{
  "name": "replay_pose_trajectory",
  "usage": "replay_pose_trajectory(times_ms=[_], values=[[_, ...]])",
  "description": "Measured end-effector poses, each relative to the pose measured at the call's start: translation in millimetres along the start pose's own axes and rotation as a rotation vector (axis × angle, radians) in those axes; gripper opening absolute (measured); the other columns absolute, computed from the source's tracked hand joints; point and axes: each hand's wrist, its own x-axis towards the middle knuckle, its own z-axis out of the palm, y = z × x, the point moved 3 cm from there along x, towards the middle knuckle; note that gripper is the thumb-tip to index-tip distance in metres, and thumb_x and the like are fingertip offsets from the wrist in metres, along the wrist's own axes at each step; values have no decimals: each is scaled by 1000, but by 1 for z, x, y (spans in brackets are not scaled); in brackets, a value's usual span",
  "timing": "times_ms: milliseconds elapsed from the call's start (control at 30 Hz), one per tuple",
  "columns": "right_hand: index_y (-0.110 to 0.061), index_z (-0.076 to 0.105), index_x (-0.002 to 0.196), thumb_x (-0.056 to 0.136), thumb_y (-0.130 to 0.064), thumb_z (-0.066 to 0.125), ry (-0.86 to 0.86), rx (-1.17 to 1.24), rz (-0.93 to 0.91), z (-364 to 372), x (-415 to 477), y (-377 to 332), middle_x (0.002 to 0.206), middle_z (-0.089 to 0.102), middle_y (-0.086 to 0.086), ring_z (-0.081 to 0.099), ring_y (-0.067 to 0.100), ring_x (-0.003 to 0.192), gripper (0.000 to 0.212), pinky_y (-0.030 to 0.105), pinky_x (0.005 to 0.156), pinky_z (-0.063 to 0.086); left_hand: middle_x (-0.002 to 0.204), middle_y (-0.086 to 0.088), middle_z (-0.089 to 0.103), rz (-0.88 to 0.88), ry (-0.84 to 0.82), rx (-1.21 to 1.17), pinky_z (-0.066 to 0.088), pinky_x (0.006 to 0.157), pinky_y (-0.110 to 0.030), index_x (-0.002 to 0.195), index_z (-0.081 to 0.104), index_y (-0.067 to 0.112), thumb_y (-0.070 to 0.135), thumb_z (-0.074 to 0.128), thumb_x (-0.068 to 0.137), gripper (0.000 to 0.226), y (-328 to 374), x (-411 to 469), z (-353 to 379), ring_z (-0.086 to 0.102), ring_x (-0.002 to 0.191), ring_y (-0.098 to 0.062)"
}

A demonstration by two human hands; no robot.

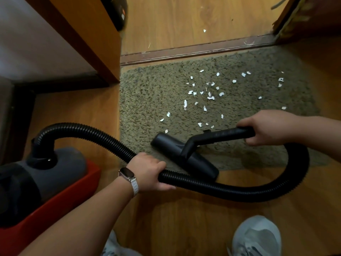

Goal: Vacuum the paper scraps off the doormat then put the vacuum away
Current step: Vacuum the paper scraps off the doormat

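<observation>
A shaggy olive doormat [156,93] lies on the wooden floor below a door threshold. Several white paper scraps [204,95] are strewn over its middle and right. A grey and red vacuum body [48,174] sits at the lower left. Its black ribbed hose [239,191] loops along the floor to a black wand. My right hand [271,126] grips the wand's handle. The black floor nozzle [184,154] rests on the mat's near edge, short of the scraps. My left hand [151,172], a watch on its wrist, grips the hose just left of the nozzle.
A wooden cabinet [96,43] stands at the upper left beside the mat. A dark threshold strip [193,50] runs behind the mat, with one scrap [204,30] on the floor beyond. My grey shoes [256,237] are at the bottom edge.
</observation>
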Motion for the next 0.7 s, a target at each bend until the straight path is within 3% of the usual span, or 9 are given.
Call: replay_pose_trajectory(times_ms=[233,467,567,700], values=[[-35,62,99,81,-37,67,38,122,173,-19,-11,32,64,60,-9,56,5,58,18,26,51,42,50,12,50,-5,45,-28,37,51,-23,60,50,26,86,39,75,63,0,7,-5,51,42,-11],[-38,59,97,77,-41,66,11,44,83,-10,-1,15,65,58,-11,53,4,60,21,26,54,40,53,11,54,-6,36,-51,43,54,-26,63,53,26,89,33,74,67,-1,1,3,55,47,-13],[-35,63,100,80,-36,69,-24,122,168,-19,-5,35,65,62,-8,57,6,60,20,26,54,44,52,12,53,-19,51,-51,42,53,-25,61,51,26,88,37,75,65,-1,2,4,54,46,-12],[-35,64,105,84,-36,70,14,187,269,-28,-12,50,65,64,-4,60,11,57,22,24,47,39,49,11,50,-32,82,-56,40,50,-23,60,50,25,85,42,75,62,-1,6,2,52,42,-12]])
